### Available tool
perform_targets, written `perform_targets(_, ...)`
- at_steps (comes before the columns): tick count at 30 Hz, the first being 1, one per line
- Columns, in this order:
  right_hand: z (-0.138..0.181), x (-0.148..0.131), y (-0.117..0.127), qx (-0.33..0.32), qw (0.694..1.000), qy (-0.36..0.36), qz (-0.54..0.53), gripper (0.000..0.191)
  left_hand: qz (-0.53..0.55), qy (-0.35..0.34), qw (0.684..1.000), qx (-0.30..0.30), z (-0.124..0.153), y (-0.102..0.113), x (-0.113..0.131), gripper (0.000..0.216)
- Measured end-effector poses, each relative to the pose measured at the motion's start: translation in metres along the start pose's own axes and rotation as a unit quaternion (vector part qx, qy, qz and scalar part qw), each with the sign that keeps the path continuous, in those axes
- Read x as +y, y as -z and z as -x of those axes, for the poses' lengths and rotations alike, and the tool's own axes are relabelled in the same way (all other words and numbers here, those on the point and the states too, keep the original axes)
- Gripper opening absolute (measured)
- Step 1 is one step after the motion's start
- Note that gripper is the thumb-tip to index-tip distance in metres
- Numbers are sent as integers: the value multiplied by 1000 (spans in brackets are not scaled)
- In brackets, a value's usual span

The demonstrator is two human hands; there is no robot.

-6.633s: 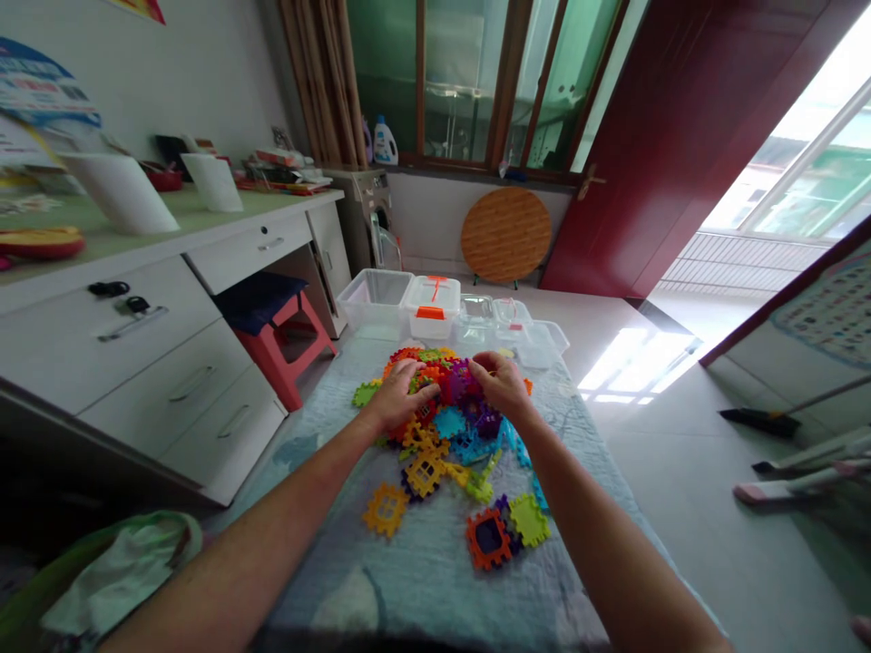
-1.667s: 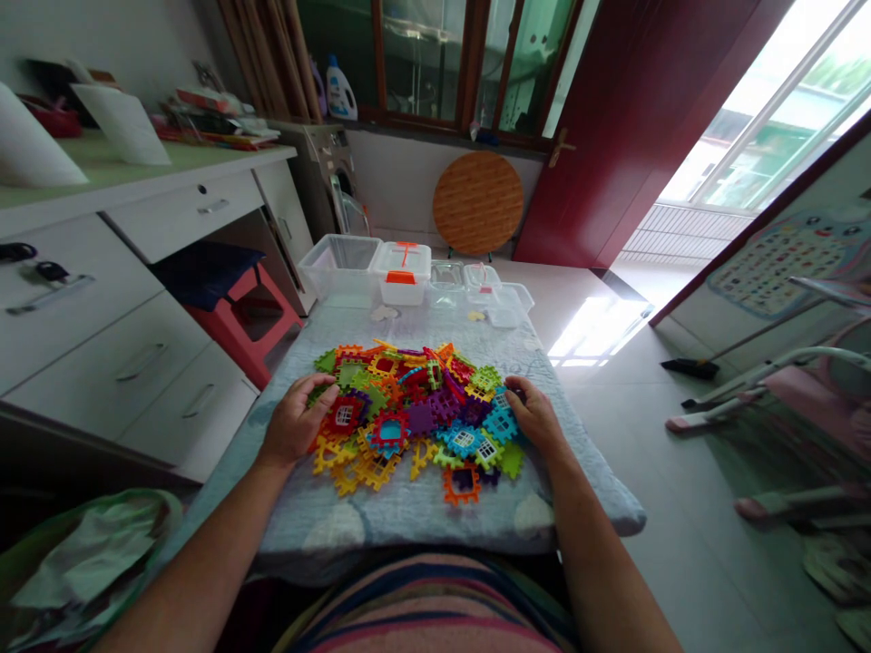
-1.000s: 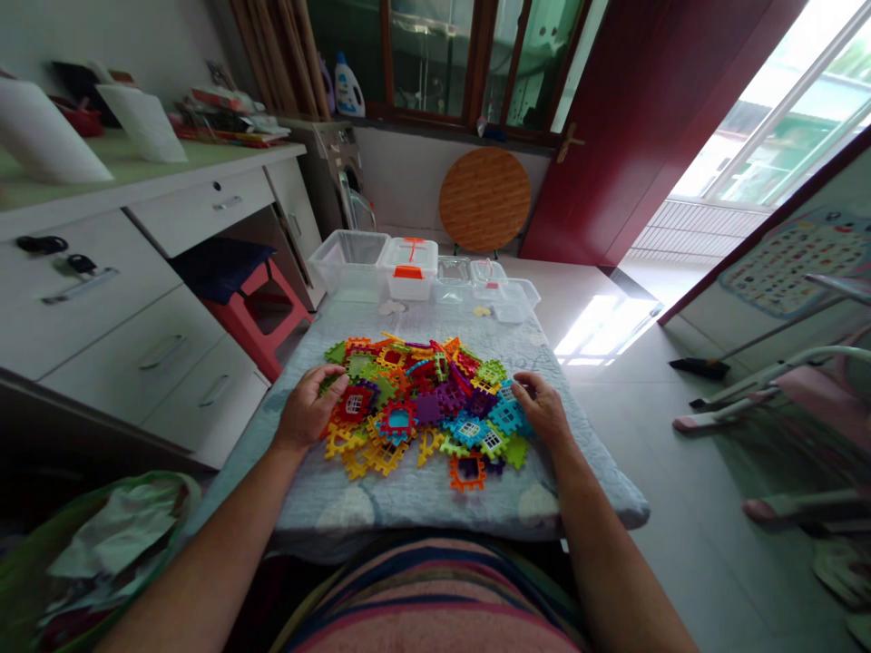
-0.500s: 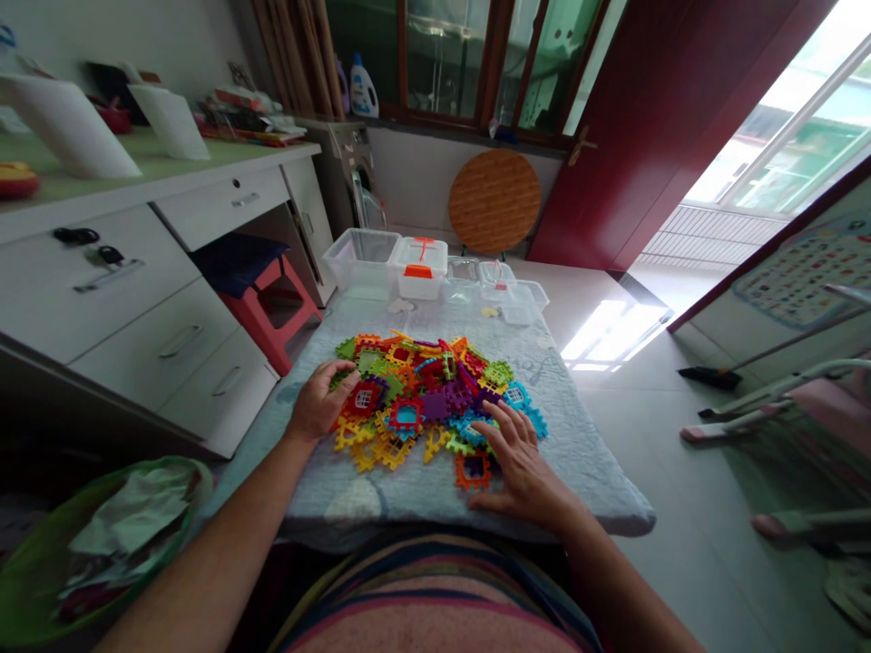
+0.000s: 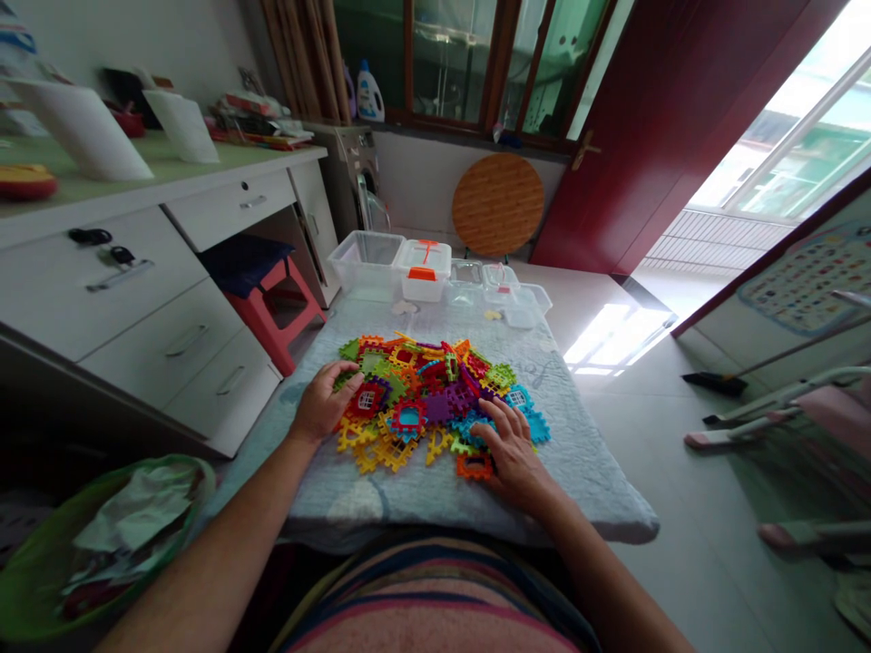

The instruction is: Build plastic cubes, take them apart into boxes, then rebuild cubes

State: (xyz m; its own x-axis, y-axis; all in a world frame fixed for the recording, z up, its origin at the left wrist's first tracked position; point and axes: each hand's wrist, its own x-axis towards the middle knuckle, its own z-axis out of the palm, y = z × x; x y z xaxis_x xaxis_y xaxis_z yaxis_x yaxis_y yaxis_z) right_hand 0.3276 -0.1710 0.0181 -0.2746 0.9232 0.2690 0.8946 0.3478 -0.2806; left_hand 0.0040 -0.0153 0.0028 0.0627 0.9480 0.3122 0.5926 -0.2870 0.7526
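Note:
A heap of colourful plastic interlocking building pieces (image 5: 445, 401) with toothed edges lies on the cloth-covered table (image 5: 381, 503). My left hand (image 5: 325, 399) rests against the heap's left side, thumb and fingers apart, beside a red piece with a white window grid (image 5: 367, 398). My right hand (image 5: 510, 449) is at the front right of the heap, its spread fingers over blue pieces (image 5: 472, 424). An orange square frame piece (image 5: 474, 466) touches the thumb side of that hand and looks tilted; the thumb itself is hidden. No piece is plainly gripped by either hand.
Along the table's far edge stand a clear open bin (image 5: 367, 263), a lidded box with orange latches (image 5: 425, 272) and smaller clear containers (image 5: 500, 283). A red stool (image 5: 272, 308) is at the left, a green waste basket (image 5: 34, 589) at the lower left.
My right thumb, stretched out on the cloth before, has drawn in to the orange frame piece, which now looks tilted. My left hand has stayed about where it was.

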Motion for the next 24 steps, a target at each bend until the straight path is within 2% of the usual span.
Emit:
perform_targets(7, -15, 10, -2, 44, 999, -1, -5, 22, -2, -1, 1000, -2, 0, 0, -2, 41)
perform_targets(13, -25, 18, -2, 107, 991, -10, -85, 19, 4, -4, 1000, -4, 0, 0, -2, 42)
perform_targets(19, -40, 23, 7, 146, 980, -58, -120, 20, 0, -7, 1000, 2, 0, -1, -1, 40)
perform_targets(24, -59, 34, 8, 162, 973, -107, -126, 13, 0, -10, 1000, -1, -1, -1, -4, 40)
